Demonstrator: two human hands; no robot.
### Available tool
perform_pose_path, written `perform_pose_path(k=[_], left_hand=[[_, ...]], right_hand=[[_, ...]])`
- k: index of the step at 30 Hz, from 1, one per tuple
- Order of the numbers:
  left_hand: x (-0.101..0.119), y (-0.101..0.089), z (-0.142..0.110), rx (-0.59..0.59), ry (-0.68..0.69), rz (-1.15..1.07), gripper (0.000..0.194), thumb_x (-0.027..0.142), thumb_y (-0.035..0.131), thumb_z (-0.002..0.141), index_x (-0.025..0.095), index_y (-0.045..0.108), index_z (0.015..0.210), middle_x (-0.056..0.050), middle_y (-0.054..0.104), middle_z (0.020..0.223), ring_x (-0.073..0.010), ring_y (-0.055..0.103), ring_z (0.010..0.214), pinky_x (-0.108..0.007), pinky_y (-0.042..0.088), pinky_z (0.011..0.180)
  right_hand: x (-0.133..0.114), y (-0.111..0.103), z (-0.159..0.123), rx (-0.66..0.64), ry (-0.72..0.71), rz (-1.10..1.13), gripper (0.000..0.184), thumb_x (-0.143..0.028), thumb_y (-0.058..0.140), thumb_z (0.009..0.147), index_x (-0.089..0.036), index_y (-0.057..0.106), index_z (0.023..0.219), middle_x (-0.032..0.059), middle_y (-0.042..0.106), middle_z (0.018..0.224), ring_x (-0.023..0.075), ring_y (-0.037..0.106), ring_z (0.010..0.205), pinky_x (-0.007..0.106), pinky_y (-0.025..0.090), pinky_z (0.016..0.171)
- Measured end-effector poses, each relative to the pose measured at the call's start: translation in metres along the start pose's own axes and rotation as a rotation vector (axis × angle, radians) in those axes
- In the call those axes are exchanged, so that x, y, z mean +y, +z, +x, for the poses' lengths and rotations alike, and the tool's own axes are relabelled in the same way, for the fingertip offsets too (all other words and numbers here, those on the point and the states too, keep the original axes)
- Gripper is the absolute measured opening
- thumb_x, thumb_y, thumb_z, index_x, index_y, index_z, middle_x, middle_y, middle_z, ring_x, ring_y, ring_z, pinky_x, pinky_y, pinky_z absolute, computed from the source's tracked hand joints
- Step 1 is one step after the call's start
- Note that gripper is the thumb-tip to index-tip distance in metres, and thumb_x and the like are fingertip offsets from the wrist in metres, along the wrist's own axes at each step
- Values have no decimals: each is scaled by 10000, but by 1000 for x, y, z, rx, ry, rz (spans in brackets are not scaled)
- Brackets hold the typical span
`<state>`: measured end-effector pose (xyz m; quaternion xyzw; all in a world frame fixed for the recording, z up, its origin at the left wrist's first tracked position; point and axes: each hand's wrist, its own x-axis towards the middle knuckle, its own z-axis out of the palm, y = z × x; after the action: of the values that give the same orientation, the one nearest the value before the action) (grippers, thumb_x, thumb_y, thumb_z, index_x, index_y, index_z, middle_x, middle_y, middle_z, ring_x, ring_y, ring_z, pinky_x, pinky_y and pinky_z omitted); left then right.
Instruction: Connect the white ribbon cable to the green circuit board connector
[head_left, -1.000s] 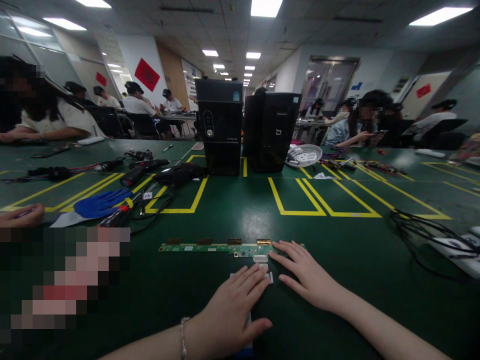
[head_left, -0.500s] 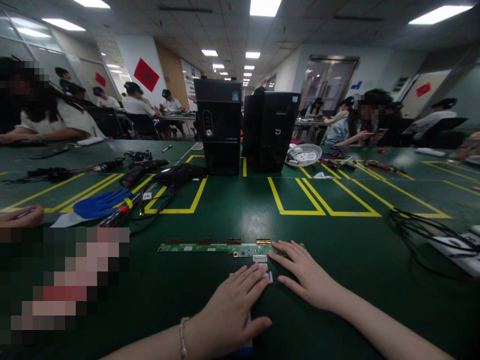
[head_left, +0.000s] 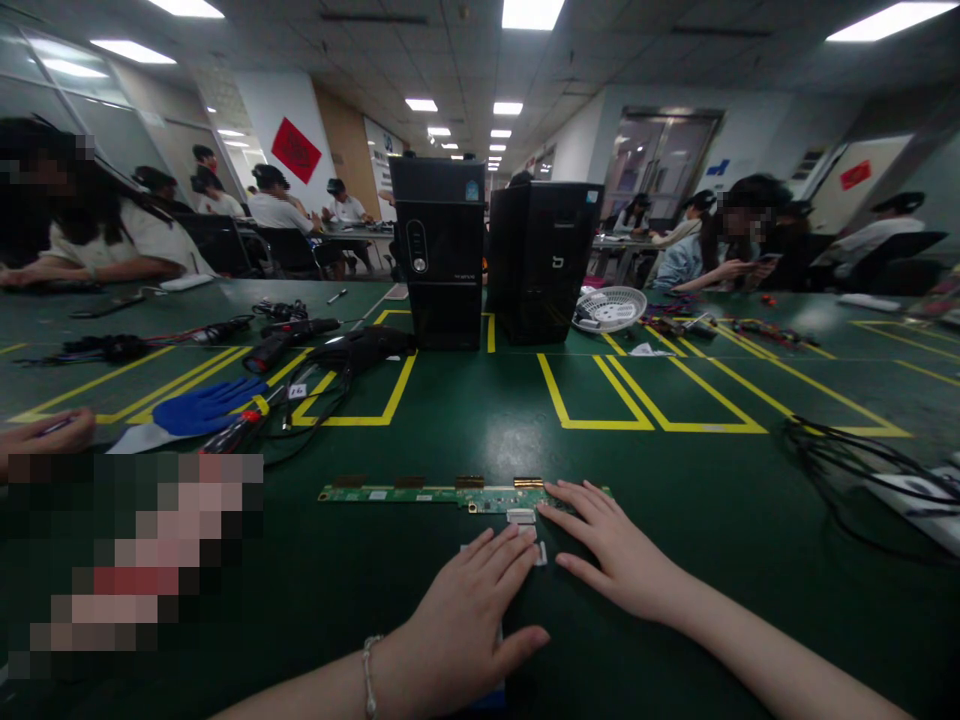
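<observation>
A long, narrow green circuit board (head_left: 420,495) with copper-coloured flaps along its far edge lies flat on the table in front of me. My right hand (head_left: 615,550) rests palm down with fingers spread, its fingertips over the board's right end. Near the middle of the board is a white connector (head_left: 521,517). Just below it, my left hand (head_left: 469,610) lies flat, fingers stretched, on a pale flat piece (head_left: 541,553) that looks like a ribbon cable. Most of that piece is hidden under the hand. Something blue (head_left: 491,698) shows beneath my left palm.
Two black computer towers (head_left: 439,260) stand at the back on the green table. To the left are a blue glove (head_left: 210,405), a screwdriver (head_left: 236,432) and a co-worker's hand (head_left: 67,432). A white basket (head_left: 611,308) and black cables (head_left: 832,470) are on the right.
The view has shifted very slightly. Both hands keep nearly the same place over the board and the pale piece; my left thumb has edged a little to the right.
</observation>
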<state>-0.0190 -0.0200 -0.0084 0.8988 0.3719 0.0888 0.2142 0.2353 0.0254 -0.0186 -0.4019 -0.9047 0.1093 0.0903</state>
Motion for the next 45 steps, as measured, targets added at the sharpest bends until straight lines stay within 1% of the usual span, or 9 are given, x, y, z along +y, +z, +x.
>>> perform_pose_path(k=[5, 12, 17, 22, 27, 34, 39, 42, 45], left_hand=[[2, -3, 2, -6, -5, 1, 672, 596, 375, 912, 228, 274, 1465, -57, 282, 1525, -238, 257, 1393, -434, 198, 1148], [4, -11, 3, -51, -30, -1, 677, 615, 338, 915, 221, 283, 1463, -57, 287, 1523, -231, 273, 1388, -426, 201, 1149], [4, -12, 4, -36, -21, 3, 664, 596, 361, 917, 217, 296, 1458, -70, 307, 1513, -241, 299, 1376, -434, 230, 1138], [2, -13, 5, -13, 8, 9, 628, 565, 392, 920, 228, 323, 1445, -68, 348, 1496, -235, 327, 1363, -432, 229, 1137], [-1, -15, 5, -25, 14, 26, 625, 573, 366, 926, 234, 315, 1447, -57, 344, 1499, -224, 329, 1363, -427, 227, 1138], [-2, -12, 4, -19, 11, 25, 636, 588, 346, 927, 232, 303, 1452, -54, 331, 1506, -221, 314, 1371, -424, 219, 1142], [-1, -10, 5, -16, 2, 14, 646, 598, 348, 921, 233, 306, 1452, -66, 323, 1508, -229, 308, 1373, -438, 215, 1142], [1, -10, 6, -32, -22, 8, 677, 609, 344, 917, 216, 279, 1464, -78, 309, 1512, -235, 293, 1379, -436, 219, 1141], [1, -9, 5, -23, -33, 2, 687, 609, 346, 916, 215, 258, 1471, -78, 300, 1515, -239, 292, 1379, -439, 227, 1138]], right_hand=[[0, -1, -1, -3, -2, 1, 510, -503, 436, 970, -314, 327, 1431, 23, 218, 1493, 267, 183, 1359, 542, 153, 1125], [-1, -2, 0, -23, 12, 6, 530, -510, 435, 968, -305, 307, 1440, 24, 203, 1498, 265, 168, 1363, 537, 148, 1127], [-3, -5, -1, -32, 24, 11, 526, -522, 431, 968, -307, 318, 1435, 20, 208, 1497, 265, 172, 1363, 545, 154, 1124], [-3, -5, 0, -22, 11, -4, 525, -508, 442, 968, -295, 325, 1434, 29, 209, 1496, 262, 172, 1363, 535, 155, 1126], [-2, -4, 0, -27, 10, -10, 523, -512, 434, 969, -291, 331, 1431, 34, 214, 1494, 265, 176, 1362, 546, 160, 1121], [0, -3, -1, -16, 2, -16, 523, -510, 438, 968, -303, 319, 1434, 23, 202, 1498, 256, 166, 1365, 540, 162, 1122], [-1, -3, -1, -15, 5, 4, 531, -507, 449, 966, -300, 318, 1436, 32, 204, 1497, 272, 166, 1364, 549, 153, 1120], [-2, -4, -1, -15, 10, 8, 524, -499, 450, 966, -304, 320, 1435, 30, 206, 1497, 273, 171, 1362, 555, 152, 1119], [-2, -4, -1, -12, 6, 23, 522, -491, 458, 963, -305, 327, 1432, 30, 215, 1494, 280, 174, 1361, 558, 147, 1119]])
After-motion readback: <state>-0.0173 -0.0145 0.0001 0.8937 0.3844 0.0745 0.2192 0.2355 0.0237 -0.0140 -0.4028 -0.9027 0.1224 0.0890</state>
